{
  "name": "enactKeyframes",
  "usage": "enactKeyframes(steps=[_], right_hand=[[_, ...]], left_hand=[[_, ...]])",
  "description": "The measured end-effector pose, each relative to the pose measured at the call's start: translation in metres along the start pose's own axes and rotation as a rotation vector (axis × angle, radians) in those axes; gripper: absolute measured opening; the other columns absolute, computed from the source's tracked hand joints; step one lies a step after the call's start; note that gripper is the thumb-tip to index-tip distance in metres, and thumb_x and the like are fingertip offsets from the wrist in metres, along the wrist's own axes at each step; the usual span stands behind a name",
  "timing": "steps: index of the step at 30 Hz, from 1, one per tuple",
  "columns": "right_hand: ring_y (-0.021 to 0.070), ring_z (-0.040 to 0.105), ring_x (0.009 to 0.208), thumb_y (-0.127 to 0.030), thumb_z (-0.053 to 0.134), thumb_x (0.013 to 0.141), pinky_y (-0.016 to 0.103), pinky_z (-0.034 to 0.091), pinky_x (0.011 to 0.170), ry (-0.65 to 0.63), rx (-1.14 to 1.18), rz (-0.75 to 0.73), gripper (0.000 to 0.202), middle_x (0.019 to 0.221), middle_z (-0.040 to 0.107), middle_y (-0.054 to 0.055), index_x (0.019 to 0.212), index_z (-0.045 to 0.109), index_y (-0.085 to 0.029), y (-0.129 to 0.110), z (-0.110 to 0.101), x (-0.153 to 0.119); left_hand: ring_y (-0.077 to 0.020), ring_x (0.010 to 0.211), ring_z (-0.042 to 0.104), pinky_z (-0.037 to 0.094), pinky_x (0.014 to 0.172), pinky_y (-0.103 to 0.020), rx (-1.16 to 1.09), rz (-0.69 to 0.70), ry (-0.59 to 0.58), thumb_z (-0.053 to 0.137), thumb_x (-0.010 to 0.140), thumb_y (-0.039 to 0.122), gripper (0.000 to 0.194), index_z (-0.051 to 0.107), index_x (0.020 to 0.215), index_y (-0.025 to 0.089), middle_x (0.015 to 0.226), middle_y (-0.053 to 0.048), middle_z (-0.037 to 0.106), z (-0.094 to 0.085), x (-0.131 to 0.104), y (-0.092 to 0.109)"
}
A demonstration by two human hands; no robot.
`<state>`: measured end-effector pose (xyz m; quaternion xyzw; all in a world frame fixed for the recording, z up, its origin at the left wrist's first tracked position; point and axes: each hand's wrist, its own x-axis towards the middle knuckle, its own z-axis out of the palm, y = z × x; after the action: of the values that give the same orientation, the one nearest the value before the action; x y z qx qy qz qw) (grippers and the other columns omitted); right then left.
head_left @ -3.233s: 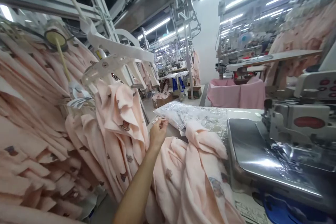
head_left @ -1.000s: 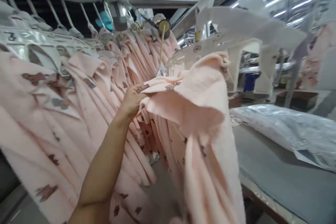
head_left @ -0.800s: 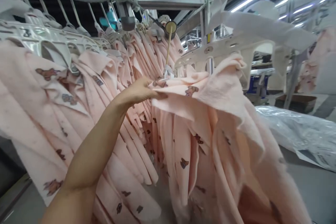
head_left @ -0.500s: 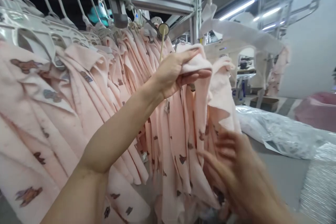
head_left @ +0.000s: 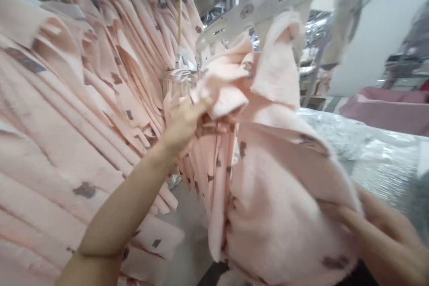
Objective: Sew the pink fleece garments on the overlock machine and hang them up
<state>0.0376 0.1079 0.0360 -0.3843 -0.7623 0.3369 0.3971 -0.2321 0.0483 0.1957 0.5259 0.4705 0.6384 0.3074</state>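
Observation:
Pale pink fabric with small dark printed motifs spreads between my two hands, as part of a fleecy garment (head_left: 278, 187). My left hand (head_left: 197, 120) is closed on a folded upper part of it, thumb on top and fingers underneath. At the lower right, my right hand (head_left: 372, 219) grips the garment's edge and draws the cloth out wide; some of its fingers are hidden behind the fabric. The picture is blurred by motion. Another raised flap of the pink cloth (head_left: 279, 62) stands above, near the sewing machine head (head_left: 231, 27).
Many similar pink pieces (head_left: 110, 85) hang in a dense row at the left. A thin rod (head_left: 180, 13) stands upright behind my left hand. Clear plastic wrapping (head_left: 375, 156) covers a surface at the right, with a pink bin (head_left: 389, 107) beyond.
My right hand, free and moving before, has taken hold of the garment edge and pulled it right. My left hand keeps its grip. The view has shifted downward and right.

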Motion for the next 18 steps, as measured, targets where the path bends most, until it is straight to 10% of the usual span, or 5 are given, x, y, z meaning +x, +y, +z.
enactKeyframes(steps=[7, 11, 18], right_hand=[[0.0211, 0.058, 0.059, -0.041, 0.041, 0.077, 0.028, 0.04, 0.055, -0.171, -0.189, 0.149, 0.027, 0.058, 0.057, 0.001, 0.067, 0.056, -0.021, 0.029, 0.03, 0.009], [0.0188, 0.048, 0.053, -0.054, 0.033, 0.084, 0.029, 0.028, 0.054, -0.172, -0.259, 0.144, 0.042, 0.051, 0.044, 0.001, 0.056, 0.035, -0.023, 0.03, 0.024, 0.003], [0.0154, 0.043, 0.047, -0.038, 0.039, 0.091, 0.031, 0.024, 0.055, -0.369, -0.236, -0.001, 0.036, 0.053, 0.052, 0.003, 0.063, 0.053, -0.02, 0.023, 0.026, -0.014]], left_hand=[[-0.0174, 0.09, 0.069, 0.053, 0.082, -0.025, 0.104, -0.162, -0.178, 0.07, 0.086, 0.036, 0.024, 0.068, 0.102, 0.019, 0.099, -0.006, 0.072, 0.059, -0.061, -0.137], [-0.0164, 0.084, 0.065, 0.05, 0.077, -0.024, 0.198, -0.159, -0.13, 0.065, 0.091, 0.04, 0.023, 0.07, 0.092, 0.019, 0.089, -0.003, 0.071, 0.074, -0.08, -0.16], [-0.0192, 0.079, 0.066, 0.051, 0.07, -0.024, 0.165, -0.186, -0.004, 0.065, 0.086, 0.052, 0.039, 0.061, 0.105, 0.018, 0.086, -0.003, 0.068, 0.115, -0.099, -0.184]])
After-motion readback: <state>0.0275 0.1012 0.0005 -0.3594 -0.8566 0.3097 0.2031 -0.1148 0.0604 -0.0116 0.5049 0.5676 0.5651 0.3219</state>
